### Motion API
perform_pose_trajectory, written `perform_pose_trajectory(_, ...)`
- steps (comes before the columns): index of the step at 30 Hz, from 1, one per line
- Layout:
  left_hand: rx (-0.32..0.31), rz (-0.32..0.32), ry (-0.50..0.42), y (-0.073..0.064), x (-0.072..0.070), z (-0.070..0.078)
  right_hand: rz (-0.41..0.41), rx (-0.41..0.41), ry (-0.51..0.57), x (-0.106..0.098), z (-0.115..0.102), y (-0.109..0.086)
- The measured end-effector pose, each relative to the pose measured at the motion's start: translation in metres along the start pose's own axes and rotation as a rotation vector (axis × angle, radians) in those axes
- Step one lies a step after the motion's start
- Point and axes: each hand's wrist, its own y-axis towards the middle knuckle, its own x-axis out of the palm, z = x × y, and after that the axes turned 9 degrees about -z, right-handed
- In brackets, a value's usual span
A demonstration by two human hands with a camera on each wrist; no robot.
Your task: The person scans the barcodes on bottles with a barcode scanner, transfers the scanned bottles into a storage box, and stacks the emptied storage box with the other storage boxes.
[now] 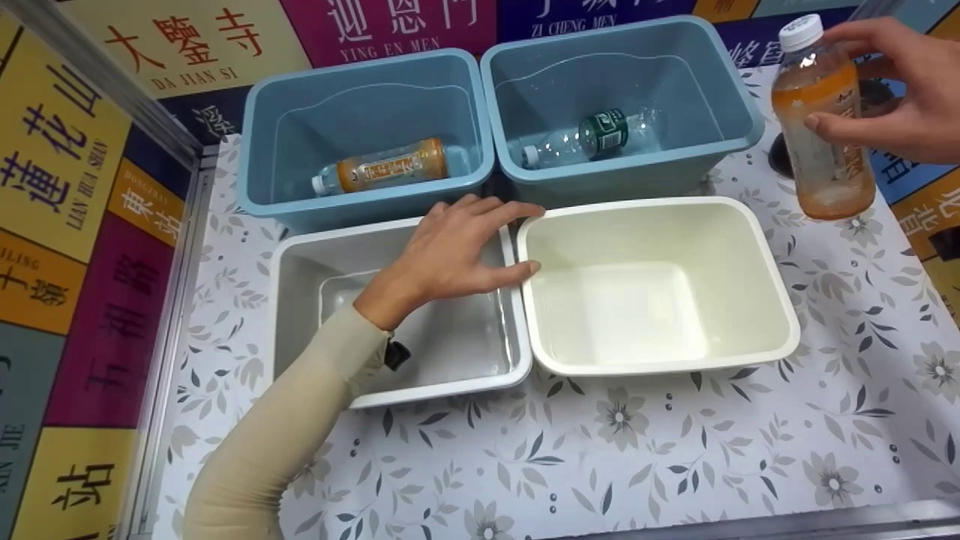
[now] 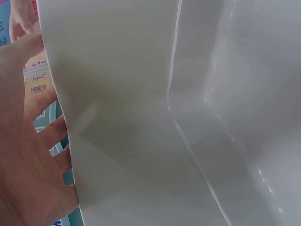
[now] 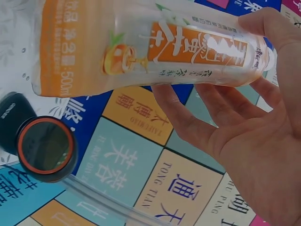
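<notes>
At the right, my right hand (image 1: 911, 94) grips an upright plastic drink bottle (image 1: 825, 142) with a white cap and an orange label between thumb and fingers. An orange picture and "500ml" show on the bottle (image 3: 136, 52) in the right wrist view. My left hand (image 1: 469, 251) is spread over the grey bin (image 1: 517, 367), its fingers reaching across to the near rim of the cream bin (image 1: 787, 352). From the left wrist view, the left hand (image 2: 33, 155) lies along a pale bin wall (image 2: 117, 141), fingertips partly hidden; firm contact is unclear.
Two blue bins stand behind. An orange-labelled bottle (image 1: 394, 166) lies in the left blue bin (image 1: 247, 150); a clear bottle with a green label (image 1: 604, 133) lies in the right one (image 1: 750, 112). A dark round object with an orange ring (image 3: 46, 148) sits near the right edge.
</notes>
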Motion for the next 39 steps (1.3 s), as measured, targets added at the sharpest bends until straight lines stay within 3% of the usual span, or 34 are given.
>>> perform_pose_trajectory(11, -0.008, -0.013, -0.004, 0.000, 0.000, 0.000, 0.025, 0.098, 0.014, 0.006, 0.025, -0.001)
perform_pose_trajectory(25, -0.002, -0.012, -0.007, 0.000, -0.001, 0.000, 0.023, 0.132, 0.028, 0.013, 0.055, 0.002)
perform_pose_trajectory(39, 0.005, 0.005, 0.000, 0.000, 0.000, 0.000, 0.083, 0.116, 0.046, 0.024, 0.080, 0.003)
